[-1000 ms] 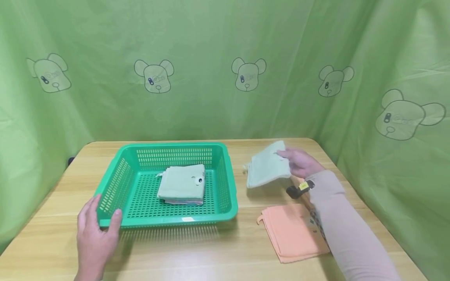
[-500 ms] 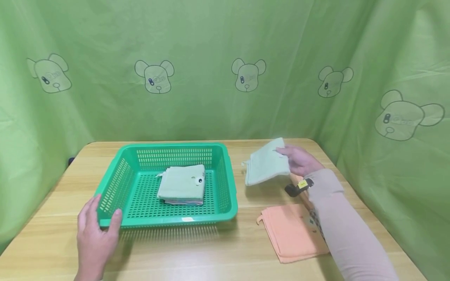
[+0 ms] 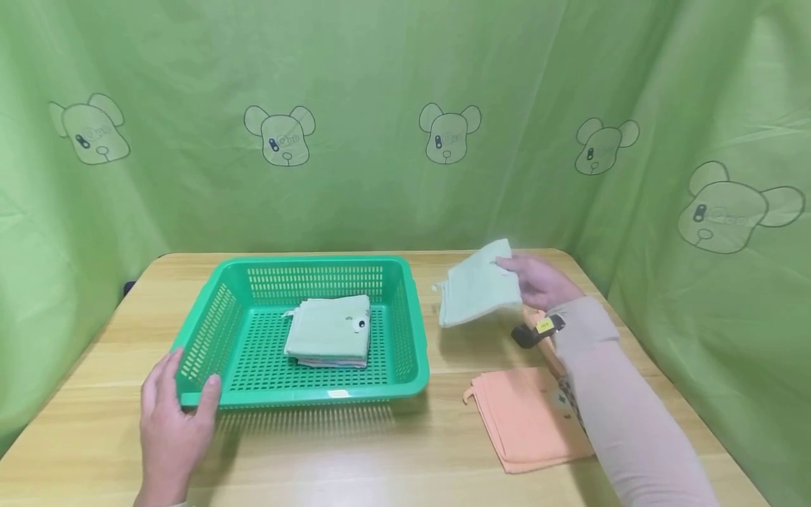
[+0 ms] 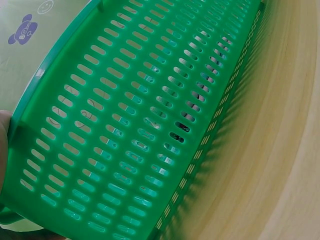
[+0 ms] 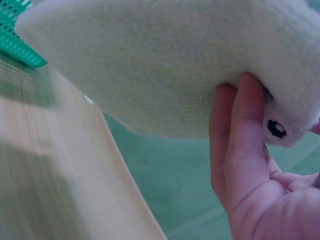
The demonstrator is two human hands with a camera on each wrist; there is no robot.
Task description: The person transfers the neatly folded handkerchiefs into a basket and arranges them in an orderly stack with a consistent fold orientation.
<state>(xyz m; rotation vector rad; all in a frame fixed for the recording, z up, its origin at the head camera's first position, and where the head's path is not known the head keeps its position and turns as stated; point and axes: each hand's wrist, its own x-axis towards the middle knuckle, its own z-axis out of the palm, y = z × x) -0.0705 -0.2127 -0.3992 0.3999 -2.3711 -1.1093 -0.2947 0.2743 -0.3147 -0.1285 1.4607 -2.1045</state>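
My right hand (image 3: 541, 282) pinches a folded pale green hand towel (image 3: 478, 285) by its right edge, tilted above the table at the back right. In the right wrist view, two fingers lie on the towel's fuzzy face (image 5: 140, 65), beside an embroidered dark eye. My left hand (image 3: 174, 422) holds the near left corner of a green plastic basket (image 3: 298, 398), thumb at the front rim and fingers at the left side. Inside the basket lies a stack of folded towels (image 3: 329, 331), a pale green one on top. The left wrist view shows mostly the slotted basket wall (image 4: 115, 115).
A folded orange towel (image 3: 526, 422) with a loop lies at the front right, partly under my right forearm. More orange and patterned cloth shows beside the sleeve. The wooden table (image 3: 317, 465) is bounded by a green curtain (image 3: 367, 197) with bear faces.
My right hand has lifted the pale green towel a little higher and slightly leftward. My left hand and the basket have stayed in place.
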